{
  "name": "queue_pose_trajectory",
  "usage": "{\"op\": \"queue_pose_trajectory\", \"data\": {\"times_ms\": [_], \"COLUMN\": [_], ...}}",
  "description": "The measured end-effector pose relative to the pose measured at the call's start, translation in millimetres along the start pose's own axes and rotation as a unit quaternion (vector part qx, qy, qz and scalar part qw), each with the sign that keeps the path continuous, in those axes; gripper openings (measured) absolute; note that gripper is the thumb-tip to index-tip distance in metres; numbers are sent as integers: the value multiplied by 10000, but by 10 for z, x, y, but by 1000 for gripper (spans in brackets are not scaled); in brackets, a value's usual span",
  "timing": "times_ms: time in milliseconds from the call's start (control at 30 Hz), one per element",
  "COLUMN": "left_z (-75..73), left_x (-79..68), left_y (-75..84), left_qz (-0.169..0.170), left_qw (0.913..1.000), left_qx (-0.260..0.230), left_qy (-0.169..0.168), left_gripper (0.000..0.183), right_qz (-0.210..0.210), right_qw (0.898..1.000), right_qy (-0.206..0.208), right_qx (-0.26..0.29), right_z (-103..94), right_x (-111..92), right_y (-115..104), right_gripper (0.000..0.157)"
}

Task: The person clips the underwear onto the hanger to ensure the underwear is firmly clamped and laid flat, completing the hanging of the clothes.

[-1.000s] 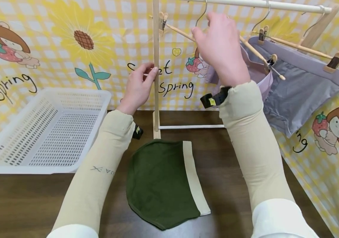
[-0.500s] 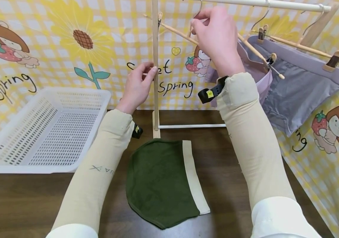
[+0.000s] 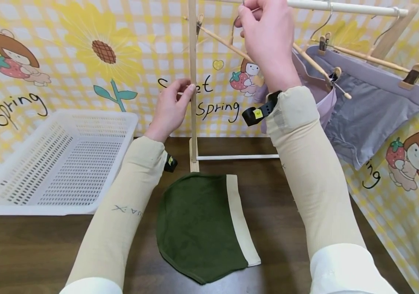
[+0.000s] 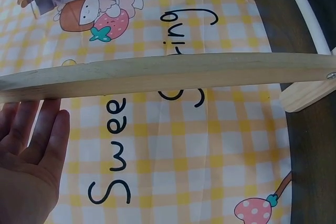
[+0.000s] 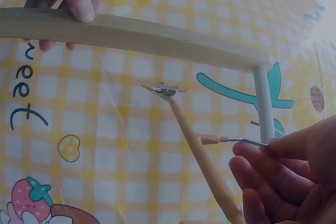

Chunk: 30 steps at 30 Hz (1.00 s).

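Observation:
My right hand (image 3: 271, 38) pinches the metal hook (image 5: 244, 141) of a wooden clip hanger (image 3: 224, 43), close to the rack's white rail (image 3: 342, 5). A lilac garment (image 3: 327, 104) hangs from this hanger, partly hidden behind my right wrist. One metal clip (image 5: 167, 91) shows at the hanger's far end. My left hand (image 3: 170, 108) holds the rack's upright wooden post (image 3: 193, 118), thumb in front and fingers behind. On the table below lies a dark green garment (image 3: 198, 228) with a cream band (image 3: 240, 220), spread flat.
Grey shorts with a lilac waistband (image 3: 364, 106) hang from a second clip hanger (image 3: 373, 59) at the right. A white perforated basket (image 3: 121, 159) stands at the left. The rack's lower white bar (image 3: 239, 157) runs above the brown table (image 3: 275, 228). Yellow checked cloth (image 3: 150, 49) covers the walls.
My right hand has risen toward the rail and its fingers have come together on the hanger's hook. The hanger has shifted a little. My left hand stays on the post.

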<state>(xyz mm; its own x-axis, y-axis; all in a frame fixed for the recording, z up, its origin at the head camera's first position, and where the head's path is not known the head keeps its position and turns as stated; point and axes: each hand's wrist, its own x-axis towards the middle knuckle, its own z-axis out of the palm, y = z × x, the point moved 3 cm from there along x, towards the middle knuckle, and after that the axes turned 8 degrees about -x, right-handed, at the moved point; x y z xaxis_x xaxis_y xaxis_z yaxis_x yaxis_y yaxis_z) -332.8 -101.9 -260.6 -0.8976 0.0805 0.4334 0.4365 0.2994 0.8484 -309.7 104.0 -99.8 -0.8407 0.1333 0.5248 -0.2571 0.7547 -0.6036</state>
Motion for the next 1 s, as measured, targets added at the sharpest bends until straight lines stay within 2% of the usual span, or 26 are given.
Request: {"op": "queue_pose_trajectory", "data": {"times_ms": [300,433,567,700,900,1000], "left_z": [5,6,2,1,14,21], "left_x": [-2,-2,-7,-4,7,6], "left_y": [-5,-4,4,18,16,12], "left_qz": [5,-22,-45,-15,-13,-16], "left_qw": [10000,10000,10000,10000,10000,10000], "left_qx": [-53,-42,-43,-47,-56,-42], "left_qy": [4,-7,20,27,19,23], "left_gripper": [45,45,46,45,44,44], "right_qz": [-18,6,-65,-227,-493,-598], "right_qw": [9981,9951,9919,9941,9967,9963], "right_qy": [201,97,-53,-132,-8,-38], "right_qx": [578,984,1268,1053,639,615], "right_z": [-73,-105,-138,-157,-150,-143], "right_x": [-18,-56,-116,-200,-313,-366], "right_y": [54,62,58,77,137,179], "right_gripper": [23,22,12,9,11,12]}}
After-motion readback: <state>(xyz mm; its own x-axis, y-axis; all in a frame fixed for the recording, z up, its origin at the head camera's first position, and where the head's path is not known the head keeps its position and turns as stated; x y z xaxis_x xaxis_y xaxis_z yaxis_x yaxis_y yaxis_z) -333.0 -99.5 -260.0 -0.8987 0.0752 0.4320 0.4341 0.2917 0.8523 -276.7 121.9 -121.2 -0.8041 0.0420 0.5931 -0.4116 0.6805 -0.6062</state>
